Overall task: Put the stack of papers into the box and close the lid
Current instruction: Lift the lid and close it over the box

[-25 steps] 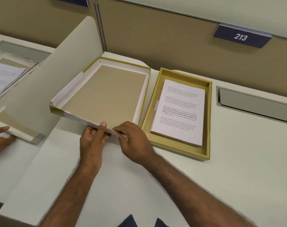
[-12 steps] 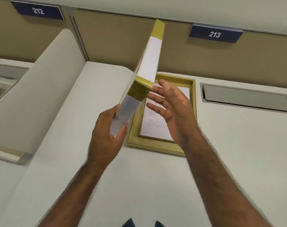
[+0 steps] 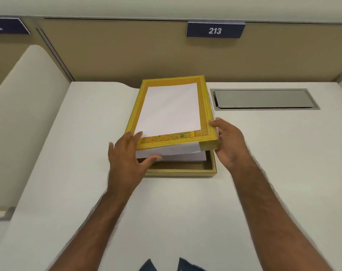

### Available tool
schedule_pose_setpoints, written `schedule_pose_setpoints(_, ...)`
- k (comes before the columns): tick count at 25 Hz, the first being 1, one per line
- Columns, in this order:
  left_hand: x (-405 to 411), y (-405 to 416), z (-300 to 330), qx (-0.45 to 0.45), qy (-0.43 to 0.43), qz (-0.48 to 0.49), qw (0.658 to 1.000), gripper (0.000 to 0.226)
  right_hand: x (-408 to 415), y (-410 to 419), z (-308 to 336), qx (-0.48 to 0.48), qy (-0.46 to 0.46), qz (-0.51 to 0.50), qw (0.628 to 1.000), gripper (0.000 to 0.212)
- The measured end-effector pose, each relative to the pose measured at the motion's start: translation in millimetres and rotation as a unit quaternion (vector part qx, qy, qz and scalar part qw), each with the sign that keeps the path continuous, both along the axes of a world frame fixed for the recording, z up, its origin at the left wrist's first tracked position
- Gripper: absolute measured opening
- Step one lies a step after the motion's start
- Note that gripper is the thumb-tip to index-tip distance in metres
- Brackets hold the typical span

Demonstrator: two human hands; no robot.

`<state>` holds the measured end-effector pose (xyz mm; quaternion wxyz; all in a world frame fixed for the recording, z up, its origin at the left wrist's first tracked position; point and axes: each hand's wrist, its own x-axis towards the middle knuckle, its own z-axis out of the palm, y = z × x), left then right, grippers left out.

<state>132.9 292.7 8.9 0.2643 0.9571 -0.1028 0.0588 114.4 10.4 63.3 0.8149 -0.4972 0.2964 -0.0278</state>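
The gold-edged lid, white in the middle with a patterned near border, hovers top side up over the gold box. Its near edge is raised above the box, which sticks out below at the front. My left hand grips the lid's near left corner, thumb underneath. My right hand holds the near right corner. A white edge, the stack of papers, shows in the box under the lid; the rest of the stack is hidden.
The box sits on a white desk against a tan partition wall with a plate reading 213. A grey metal cable hatch lies right of the box. A curved white divider rises on the left.
The lid was lying upside down left of the box, then lifted on edge by my left hand. Now it is flipped top side up over the box, held by both hands.
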Motion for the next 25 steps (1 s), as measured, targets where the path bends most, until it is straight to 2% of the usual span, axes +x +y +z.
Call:
schedule_pose_setpoints(2, -2, 4, -8, -0.078, 0.093, 0.061, 0.991, 0.107, -7, -7, -14, -0.044, 0.017, 0.022, 0.999, 0.010)
schedule_pose_setpoints(5, -9, 10, -14, -0.208, 0.146, 0.069, 0.965, 0.103, -15, -12, -35, -0.141, 0.067, 0.048, 0.987, 0.009)
schedule_pose_setpoints(8, -14, 10, -16, -0.202, 0.180, 0.098, 0.958, 0.087, -24, -17, -54, -0.233, 0.123, 0.037, 0.964, 0.015)
schedule_pose_setpoints(12, -18, 15, -23, -0.241, 0.144, 0.142, 0.949, 0.042, -38, -21, -69, -0.272, 0.129, 0.031, 0.953, 0.038)
schedule_pose_setpoints(14, -20, 17, -24, -0.266, 0.135, 0.159, 0.941, 0.031, -47, -19, -73, -0.287, 0.132, 0.039, 0.948, 0.039)
schedule_pose_setpoints(25, -52, -5, -29, -0.289, 0.132, 0.193, 0.928, 0.026, -63, -51, -63, -0.385, 0.118, 0.124, 0.907, 0.044)
